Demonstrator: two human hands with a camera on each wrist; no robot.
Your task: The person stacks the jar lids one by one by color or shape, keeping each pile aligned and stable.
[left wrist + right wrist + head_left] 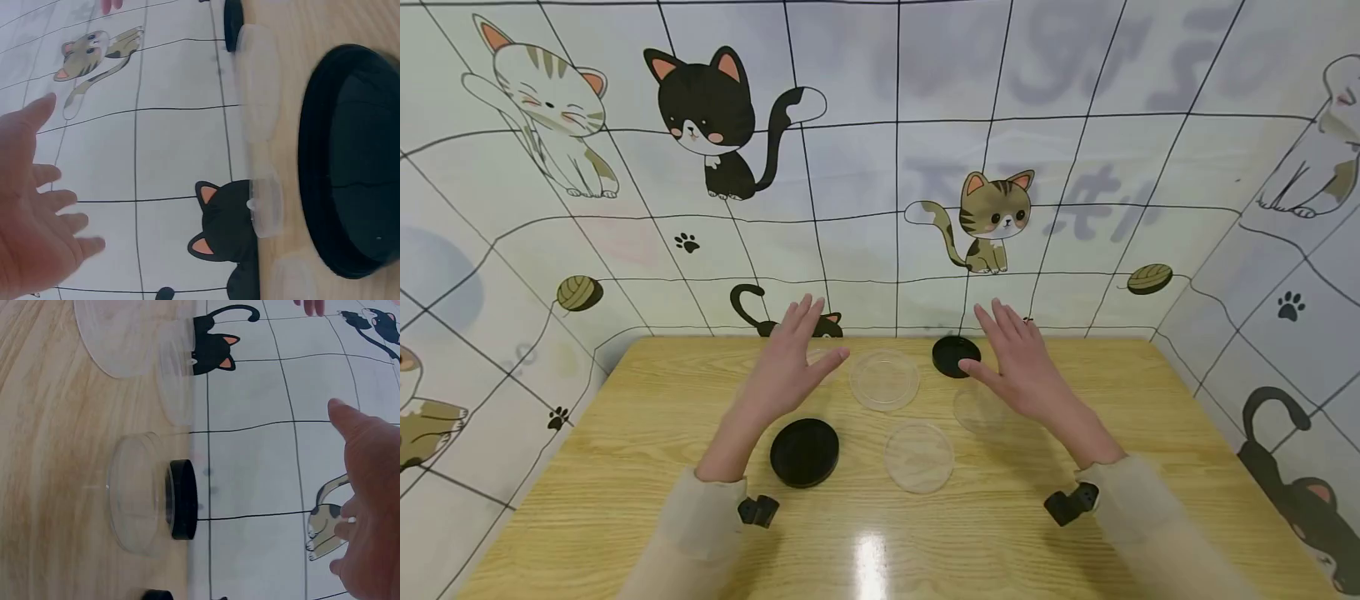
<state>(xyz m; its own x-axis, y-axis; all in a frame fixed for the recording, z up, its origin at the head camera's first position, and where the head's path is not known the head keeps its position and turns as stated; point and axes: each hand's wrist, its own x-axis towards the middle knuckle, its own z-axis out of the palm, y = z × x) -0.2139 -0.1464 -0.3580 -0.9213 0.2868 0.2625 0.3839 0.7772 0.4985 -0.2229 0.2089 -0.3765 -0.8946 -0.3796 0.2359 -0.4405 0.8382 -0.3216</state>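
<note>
My left hand (786,358) is raised over the table with straight, spread fingers and holds nothing. Nearest to it lies a black round shallow dish or lid (805,452), its raised rim plain in the left wrist view. My right hand (1018,367), also spread and holding nothing, hovers by a smaller black round dish or lid (953,357) at the back edge. Below that hand sits a clear round dish (134,494), partly hidden in the head view. Two clear discs, a rear one (884,380) and a front one (919,457), lie between the hands.
The wood-grain table (647,467) ends at a back wall sheet (857,183) printed with cats and grid lines. Another clear piece (267,203) lies at the back edge, mostly behind the left hand in the head view. A similar printed sheet stands on either side.
</note>
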